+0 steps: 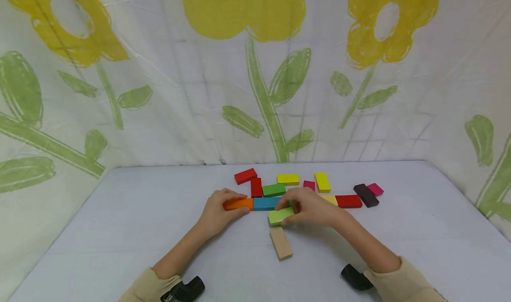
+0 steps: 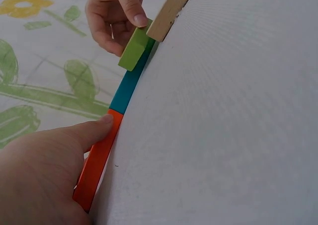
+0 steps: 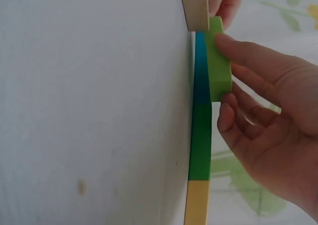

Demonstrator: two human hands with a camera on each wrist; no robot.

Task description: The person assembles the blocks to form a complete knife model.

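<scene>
An orange block (image 1: 239, 203) forms the left end of a row, meeting a blue block (image 1: 265, 203). My left hand (image 1: 217, 209) holds the orange block between thumb and fingers. In my right hand (image 1: 311, 206) a light green block (image 1: 278, 217) is pinched. It is in front of the blue block in the head view and looks raised off the table in the wrist views. Rightward the row continues with a dark green block (image 3: 201, 140), a pale yellow block (image 1: 330, 199) and a red block (image 1: 349, 201). The right hand partly hides the row.
A plain wooden block (image 1: 281, 244) lies in front of the row. Behind it are red blocks (image 1: 245, 176), a green block (image 1: 273, 190), yellow blocks (image 1: 288, 179) and a pink block (image 1: 309, 185). A dark block (image 1: 366, 195) lies at the right beside another pink block (image 1: 375, 189).
</scene>
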